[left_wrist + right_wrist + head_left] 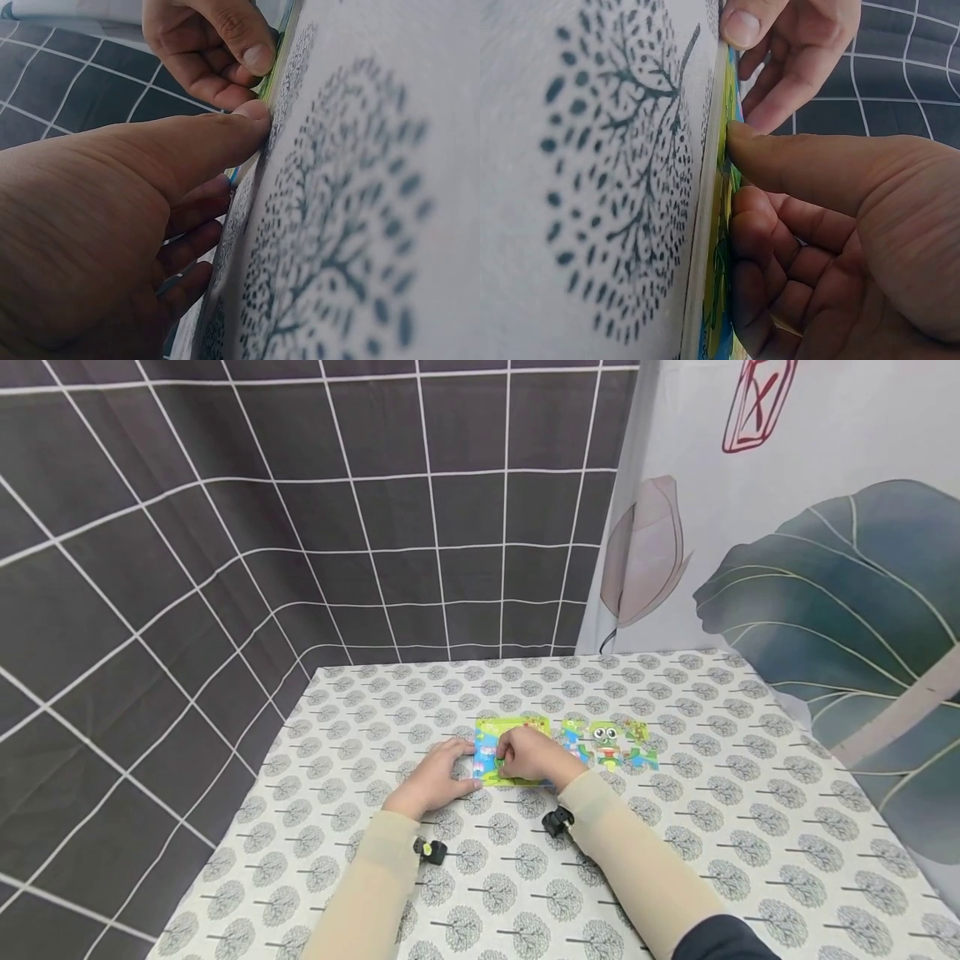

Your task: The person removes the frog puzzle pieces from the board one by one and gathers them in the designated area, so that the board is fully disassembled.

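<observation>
A flat, colourful jigsaw puzzle board (537, 724) with a yellow-green border lies on the table. My left hand (435, 778) rests at its left side, fingertips against that edge and thumb by the near left corner. Over the board's middle, my right hand (531, 754) has curled fingers and pinches a small green puzzle piece (499, 763) low against the surface. In the right wrist view the thumb and index finger meet at that green piece (736, 178), most of which the fingers hide. Loose puzzle pieces (606, 735), one with big cartoon eyes, lie right of the board.
A tree-patterned cloth (495, 893) covers the table. Dark gridded fabric (375, 510) hangs behind and to the left, and a white curtain (690, 427) with a leaf print hangs at the right. Several more loose pieces (641, 758) lie close together by the right forearm.
</observation>
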{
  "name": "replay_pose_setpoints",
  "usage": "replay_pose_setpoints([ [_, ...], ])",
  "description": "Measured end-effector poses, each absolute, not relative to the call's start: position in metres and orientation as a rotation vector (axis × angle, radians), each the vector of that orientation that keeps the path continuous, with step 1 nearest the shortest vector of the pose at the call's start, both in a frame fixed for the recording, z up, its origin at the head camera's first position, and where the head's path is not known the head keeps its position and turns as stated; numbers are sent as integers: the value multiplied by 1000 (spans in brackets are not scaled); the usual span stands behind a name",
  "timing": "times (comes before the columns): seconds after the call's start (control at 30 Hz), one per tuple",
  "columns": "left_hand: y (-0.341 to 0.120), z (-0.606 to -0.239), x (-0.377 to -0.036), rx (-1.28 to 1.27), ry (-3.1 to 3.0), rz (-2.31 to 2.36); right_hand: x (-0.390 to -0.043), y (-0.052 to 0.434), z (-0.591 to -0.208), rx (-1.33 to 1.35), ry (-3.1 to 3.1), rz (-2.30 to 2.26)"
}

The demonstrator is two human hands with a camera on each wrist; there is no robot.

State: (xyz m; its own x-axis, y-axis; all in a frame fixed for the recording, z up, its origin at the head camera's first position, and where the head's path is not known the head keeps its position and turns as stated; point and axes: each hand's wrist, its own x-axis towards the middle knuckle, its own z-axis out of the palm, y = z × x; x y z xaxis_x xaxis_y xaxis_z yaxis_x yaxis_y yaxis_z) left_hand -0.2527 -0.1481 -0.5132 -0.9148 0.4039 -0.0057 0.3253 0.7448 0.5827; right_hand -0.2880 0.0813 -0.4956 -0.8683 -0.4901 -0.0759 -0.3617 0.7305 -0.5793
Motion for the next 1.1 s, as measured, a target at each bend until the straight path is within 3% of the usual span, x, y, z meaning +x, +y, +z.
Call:
replay_pose_setpoints([
  [1.1, -148, -515, -252, 605, 2807, 931, -289, 81, -501, -631, 2795, -851],
])
